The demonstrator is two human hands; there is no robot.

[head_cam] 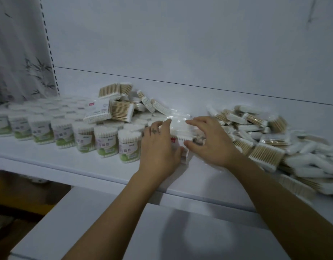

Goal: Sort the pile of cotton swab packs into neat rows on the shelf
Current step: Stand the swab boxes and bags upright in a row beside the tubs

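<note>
On the white shelf (49, 156), upright cotton swab packs with green labels (107, 143) stand in neat rows at the left. A few flat packs (113, 109) lie heaped on top of them. A loose pile of swab packs (265, 139) sprawls at the right. Between them my left hand (158, 147) and my right hand (208, 139) hold a small stack of packs in clear wrap (178, 128) from both sides, fingers curled over its top and thumbs at its front.
The shelf's front lip (86, 171) runs across the view, with a lower white shelf (124, 231) below it. A slotted upright (49, 44) and a bamboo-print curtain (19, 62) stand at the far left. The white back panel (180, 44) closes the rear.
</note>
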